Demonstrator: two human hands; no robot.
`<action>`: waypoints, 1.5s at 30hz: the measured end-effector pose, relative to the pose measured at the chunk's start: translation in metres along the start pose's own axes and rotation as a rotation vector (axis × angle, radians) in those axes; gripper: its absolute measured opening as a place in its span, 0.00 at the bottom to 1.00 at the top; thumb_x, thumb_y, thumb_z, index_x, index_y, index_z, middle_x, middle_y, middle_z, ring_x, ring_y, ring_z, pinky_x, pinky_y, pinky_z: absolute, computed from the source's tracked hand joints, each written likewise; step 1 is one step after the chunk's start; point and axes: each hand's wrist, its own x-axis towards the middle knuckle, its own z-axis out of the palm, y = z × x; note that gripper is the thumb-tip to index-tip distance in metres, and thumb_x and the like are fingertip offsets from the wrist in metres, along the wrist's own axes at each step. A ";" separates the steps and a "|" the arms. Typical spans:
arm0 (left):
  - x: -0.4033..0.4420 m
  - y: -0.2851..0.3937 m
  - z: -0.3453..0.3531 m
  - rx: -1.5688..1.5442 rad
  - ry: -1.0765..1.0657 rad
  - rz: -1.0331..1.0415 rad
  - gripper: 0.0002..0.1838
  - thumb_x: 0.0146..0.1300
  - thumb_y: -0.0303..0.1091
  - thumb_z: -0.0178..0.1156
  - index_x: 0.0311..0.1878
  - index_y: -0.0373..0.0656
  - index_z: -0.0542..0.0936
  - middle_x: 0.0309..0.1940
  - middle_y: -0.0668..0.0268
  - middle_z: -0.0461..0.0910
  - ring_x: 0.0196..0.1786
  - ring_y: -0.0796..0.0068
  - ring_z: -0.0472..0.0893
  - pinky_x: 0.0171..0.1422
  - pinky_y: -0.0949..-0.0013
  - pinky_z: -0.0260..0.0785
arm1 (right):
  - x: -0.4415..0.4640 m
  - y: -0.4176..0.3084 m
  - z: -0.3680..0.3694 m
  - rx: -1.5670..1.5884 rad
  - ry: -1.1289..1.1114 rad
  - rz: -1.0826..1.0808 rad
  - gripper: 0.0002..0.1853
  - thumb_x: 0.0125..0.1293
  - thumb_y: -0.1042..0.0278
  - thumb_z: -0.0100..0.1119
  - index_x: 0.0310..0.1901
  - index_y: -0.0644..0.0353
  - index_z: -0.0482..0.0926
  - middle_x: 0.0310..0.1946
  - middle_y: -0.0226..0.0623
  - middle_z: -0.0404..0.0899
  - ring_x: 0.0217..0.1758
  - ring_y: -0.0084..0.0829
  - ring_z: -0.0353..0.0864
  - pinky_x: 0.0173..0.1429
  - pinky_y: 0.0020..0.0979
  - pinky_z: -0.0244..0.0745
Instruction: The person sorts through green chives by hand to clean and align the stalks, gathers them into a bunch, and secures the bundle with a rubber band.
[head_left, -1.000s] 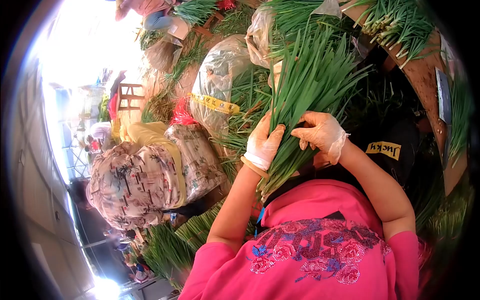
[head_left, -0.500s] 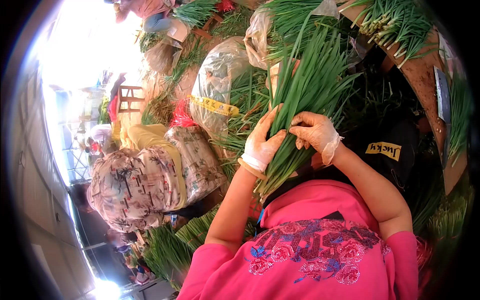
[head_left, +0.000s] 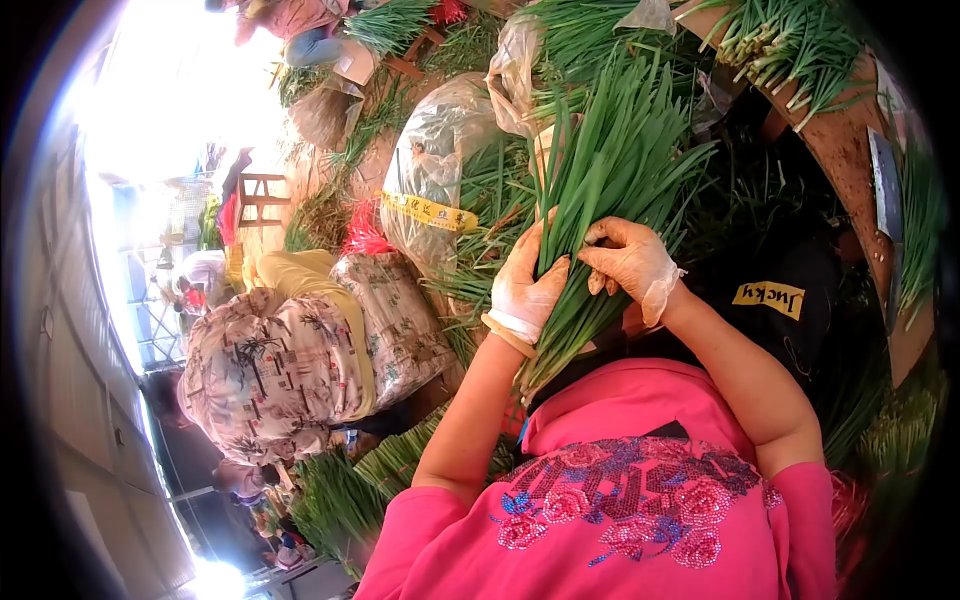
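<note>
Left hand (head_left: pixel 526 284) clasps a leafy green bundle (head_left: pixel 618 160), right hand (head_left: pixel 634 264) curled at its edge, grip unclear

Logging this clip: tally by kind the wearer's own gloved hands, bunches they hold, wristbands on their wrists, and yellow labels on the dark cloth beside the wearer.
Gloved hands: 2 (left hand, right hand)
Held bunch of green stalks: 1
Wristband: 1
Yellow label: 1
Total: 5
</note>
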 end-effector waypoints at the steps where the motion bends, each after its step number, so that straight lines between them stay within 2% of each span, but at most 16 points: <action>1: 0.000 0.004 -0.001 0.041 -0.002 0.007 0.33 0.56 0.29 0.63 0.68 0.50 0.71 0.60 0.56 0.76 0.61 0.59 0.77 0.64 0.65 0.69 | 0.000 -0.002 0.000 -0.025 -0.006 0.013 0.09 0.64 0.69 0.63 0.38 0.67 0.79 0.24 0.34 0.79 0.22 0.23 0.80 0.24 0.23 0.70; 6: 0.000 0.011 0.000 0.153 -0.003 0.028 0.34 0.55 0.30 0.64 0.69 0.52 0.70 0.61 0.55 0.74 0.61 0.58 0.77 0.63 0.64 0.69 | 0.001 -0.009 -0.004 0.062 -0.061 0.071 0.13 0.64 0.64 0.65 0.39 0.68 0.80 0.26 0.36 0.81 0.23 0.24 0.80 0.25 0.23 0.70; 9: 0.000 0.019 -0.001 0.154 -0.023 0.030 0.33 0.55 0.24 0.62 0.67 0.40 0.70 0.60 0.54 0.75 0.63 0.62 0.75 0.67 0.65 0.66 | -0.003 -0.011 -0.013 -0.016 -0.066 0.086 0.14 0.65 0.63 0.65 0.40 0.69 0.81 0.27 0.37 0.82 0.24 0.24 0.81 0.26 0.23 0.71; 17: -0.001 0.021 0.000 0.297 -0.039 0.049 0.39 0.53 0.35 0.68 0.71 0.53 0.68 0.63 0.52 0.72 0.62 0.53 0.75 0.63 0.61 0.69 | -0.007 -0.024 -0.015 -0.497 -0.046 0.111 0.14 0.66 0.57 0.61 0.37 0.62 0.84 0.25 0.37 0.84 0.27 0.28 0.83 0.32 0.30 0.77; 20: 0.002 0.012 -0.001 0.297 -0.037 0.053 0.39 0.53 0.36 0.70 0.71 0.53 0.68 0.63 0.53 0.72 0.63 0.54 0.74 0.63 0.62 0.69 | -0.012 -0.027 -0.016 -0.954 -0.084 -0.107 0.16 0.67 0.52 0.58 0.34 0.57 0.84 0.24 0.34 0.84 0.27 0.33 0.83 0.34 0.34 0.77; 24: 0.007 -0.005 0.001 0.077 -0.023 -0.088 0.40 0.53 0.36 0.71 0.71 0.53 0.67 0.62 0.55 0.73 0.63 0.56 0.74 0.63 0.62 0.69 | -0.053 -0.037 0.002 -0.868 -0.007 -0.624 0.16 0.67 0.52 0.58 0.30 0.55 0.82 0.22 0.33 0.81 0.27 0.36 0.83 0.33 0.36 0.76; 26: 0.007 -0.010 0.000 0.134 -0.001 -0.052 0.41 0.53 0.35 0.71 0.72 0.53 0.67 0.61 0.55 0.73 0.63 0.56 0.74 0.64 0.62 0.69 | -0.084 -0.067 -0.003 -0.158 0.076 -0.406 0.09 0.68 0.70 0.60 0.32 0.65 0.82 0.20 0.35 0.81 0.20 0.24 0.79 0.23 0.25 0.72; 27: 0.005 -0.014 0.001 0.094 0.008 -0.067 0.40 0.53 0.35 0.71 0.71 0.53 0.67 0.60 0.55 0.73 0.63 0.56 0.74 0.64 0.62 0.69 | -0.089 -0.076 -0.015 0.153 0.044 -0.555 0.09 0.69 0.75 0.56 0.33 0.70 0.82 0.21 0.37 0.81 0.20 0.21 0.78 0.22 0.22 0.70; 30: 0.006 -0.003 -0.001 0.155 0.002 -0.019 0.42 0.54 0.32 0.69 0.73 0.51 0.64 0.61 0.54 0.73 0.63 0.55 0.74 0.65 0.61 0.68 | -0.116 -0.123 -0.070 -0.155 0.219 -0.260 0.13 0.67 0.67 0.60 0.29 0.69 0.80 0.21 0.40 0.82 0.17 0.24 0.76 0.23 0.27 0.72; 34: 0.007 -0.002 0.006 0.024 0.031 -0.004 0.47 0.52 0.31 0.68 0.76 0.51 0.58 0.62 0.51 0.73 0.62 0.53 0.74 0.64 0.59 0.68 | -0.090 -0.084 -0.129 -1.060 0.258 0.043 0.16 0.62 0.61 0.63 0.28 0.68 0.82 0.24 0.40 0.83 0.19 0.27 0.78 0.26 0.30 0.73; 36: 0.006 0.008 0.005 0.028 0.034 -0.020 0.48 0.50 0.32 0.69 0.76 0.51 0.57 0.60 0.51 0.74 0.61 0.52 0.74 0.64 0.59 0.68 | -0.084 -0.053 -0.128 -0.647 0.092 0.078 0.14 0.63 0.60 0.60 0.32 0.66 0.84 0.23 0.37 0.82 0.18 0.24 0.76 0.26 0.28 0.72; 39: 0.003 0.020 -0.001 0.399 -0.005 -0.042 0.49 0.50 0.25 0.66 0.77 0.46 0.55 0.63 0.50 0.72 0.65 0.57 0.71 0.69 0.62 0.62 | -0.050 0.024 -0.130 -0.789 0.003 0.199 0.22 0.65 0.50 0.57 0.46 0.64 0.83 0.33 0.40 0.85 0.36 0.31 0.83 0.44 0.29 0.77; 40: 0.003 0.025 -0.002 0.516 -0.003 -0.015 0.49 0.50 0.21 0.65 0.77 0.43 0.54 0.64 0.49 0.70 0.66 0.60 0.70 0.70 0.64 0.61 | -0.041 0.033 -0.128 -0.645 -0.131 0.308 0.33 0.67 0.44 0.54 0.64 0.62 0.72 0.57 0.43 0.79 0.57 0.37 0.79 0.62 0.31 0.71; 41: 0.005 0.010 -0.003 0.394 0.008 0.086 0.51 0.48 0.31 0.70 0.77 0.51 0.56 0.65 0.51 0.71 0.67 0.50 0.67 0.72 0.55 0.59 | -0.028 0.055 -0.126 -0.510 -0.124 0.274 0.35 0.68 0.42 0.53 0.66 0.64 0.70 0.58 0.43 0.78 0.60 0.34 0.77 0.62 0.30 0.71; 44: 0.009 0.000 -0.002 0.009 -0.037 0.087 0.52 0.48 0.29 0.70 0.77 0.47 0.55 0.68 0.50 0.66 0.69 0.51 0.65 0.73 0.56 0.57 | -0.021 0.047 -0.106 -0.391 -0.077 0.126 0.36 0.67 0.45 0.58 0.65 0.69 0.69 0.58 0.48 0.76 0.62 0.37 0.74 0.65 0.31 0.68; 45: 0.010 0.004 -0.005 0.116 -0.070 0.091 0.56 0.48 0.26 0.69 0.79 0.44 0.48 0.73 0.52 0.58 0.71 0.56 0.64 0.76 0.60 0.53 | -0.019 0.037 -0.098 -0.369 -0.058 0.127 0.36 0.67 0.44 0.58 0.64 0.70 0.69 0.58 0.49 0.77 0.62 0.37 0.74 0.64 0.32 0.68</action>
